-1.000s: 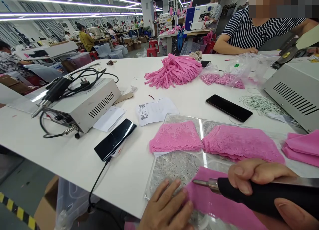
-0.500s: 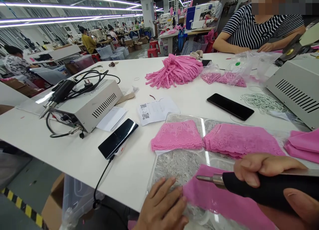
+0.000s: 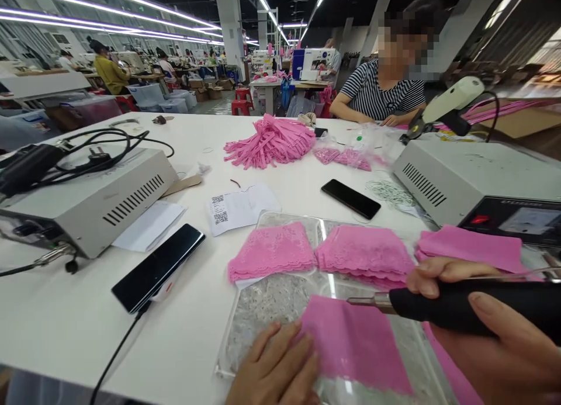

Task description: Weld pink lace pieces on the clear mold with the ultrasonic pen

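My right hand [image 3: 477, 329] is closed around a black handheld tool [image 3: 442, 308] with a narrow metal tip, which points left above a pink fabric piece [image 3: 355, 349]. Whether the tip touches the cloth is unclear. My left hand [image 3: 278, 367] lies with fingers stretched out at the left edge of that piece, slightly blurred. Under it is a clear plastic tray [image 3: 272, 303] with a speckled grey look. Two stacks of pink lace pieces, the left stack [image 3: 274, 247] and the middle stack [image 3: 363, 250], sit on its far part. Plain folded pink fabric [image 3: 471, 247] lies to the right.
A grey control box [image 3: 118, 194] with a black tool and cable stands left, another control box [image 3: 491, 177] right. Two phones, a plugged-in one [image 3: 160, 267] and another [image 3: 350, 198], lie between. Beyond are pink straps [image 3: 274, 142], bagged pink bits [image 3: 342, 156] and a person in stripes [image 3: 381, 92].
The view has swung right and the pink piece under my hands now lies flatter and more squarely across the tray. My right hand still grips the tool; my left hand stays at the cloth's edge.
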Motion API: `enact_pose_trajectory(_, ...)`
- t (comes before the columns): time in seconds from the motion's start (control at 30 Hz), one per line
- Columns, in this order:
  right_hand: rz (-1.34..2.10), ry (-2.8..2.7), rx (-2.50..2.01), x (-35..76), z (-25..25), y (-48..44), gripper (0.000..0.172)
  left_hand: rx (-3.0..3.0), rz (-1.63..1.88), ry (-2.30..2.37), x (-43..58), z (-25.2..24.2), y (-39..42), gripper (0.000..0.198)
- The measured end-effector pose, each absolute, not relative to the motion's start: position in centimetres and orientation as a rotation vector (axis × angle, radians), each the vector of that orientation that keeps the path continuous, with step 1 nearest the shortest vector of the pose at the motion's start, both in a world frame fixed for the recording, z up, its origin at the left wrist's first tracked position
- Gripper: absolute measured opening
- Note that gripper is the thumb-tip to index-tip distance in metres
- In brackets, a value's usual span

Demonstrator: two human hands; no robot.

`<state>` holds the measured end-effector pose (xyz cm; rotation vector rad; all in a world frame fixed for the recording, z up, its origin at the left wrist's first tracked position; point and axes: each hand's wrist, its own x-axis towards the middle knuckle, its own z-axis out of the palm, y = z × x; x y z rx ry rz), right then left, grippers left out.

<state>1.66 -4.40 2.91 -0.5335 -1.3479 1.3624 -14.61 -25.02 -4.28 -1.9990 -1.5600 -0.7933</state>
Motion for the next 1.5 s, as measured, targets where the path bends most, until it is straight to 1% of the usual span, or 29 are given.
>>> enact_pose_trajectory(0.17,1.457,-1.388,-0.350,1.4,2.5,-4.7,0.010,-1.969,-0.861,-1.511,-13.4,-4.8,-21.9,0.030)
enact_pose_trajectory(0.37,1.493,-1.435,-0.293,0.9,1.8,-4.9,0.012,-1.960,-0.885,-1.557,-12.9,-5.5,-21.2,0.024)
enact_pose_trajectory(0.57,1.537,-1.429,-0.280,0.8,1.7,-5.0,0.012,-1.977,-0.846,-1.557,-12.9,-5.5,-21.3,0.023)
enact_pose_trajectory(0.97,1.480,-1.458,-0.281,0.2,2.1,-5.2,0.010,-1.998,-0.810,-1.547,-13.1,-5.9,-21.2,0.025)
enact_pose_trajectory(1.13,1.442,-1.477,-0.288,0.0,2.6,-5.2,0.011,-1.984,-0.854,-1.556,-13.1,-5.8,-21.1,0.023)
enact_pose_trajectory(1.37,1.474,-1.395,-0.334,1.9,2.8,-4.2,0.015,-1.958,-0.930,-1.564,-13.0,-6.0,-21.1,0.027)
enact_pose_trajectory(1.5,1.456,-1.397,-0.357,2.3,2.7,-3.7,0.014,-1.988,-0.857,-1.563,-13.1,-6.0,-21.2,0.025)
